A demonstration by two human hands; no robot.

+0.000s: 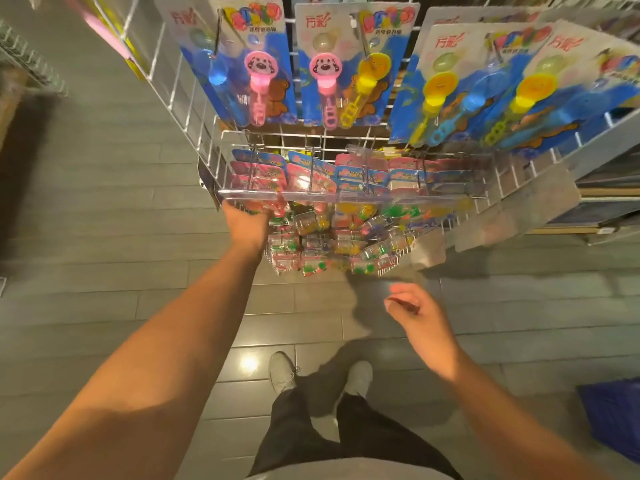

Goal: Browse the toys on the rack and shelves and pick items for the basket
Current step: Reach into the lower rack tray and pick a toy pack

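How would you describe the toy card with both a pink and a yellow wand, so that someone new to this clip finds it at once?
Start at the white wire rack and look along its top row of hanging blue cards. The pink-and-yellow wand card is second from the left, directly above the clear-fronted row of small packets. It alone pairs a pink dog-faced wand with a yellow one; its left neighbour pairs pink with blue.

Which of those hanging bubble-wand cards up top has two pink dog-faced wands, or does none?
None has two. The far-left blue card pairs a pink dog-faced wand with a blue one; the next card pairs pink with yellow.
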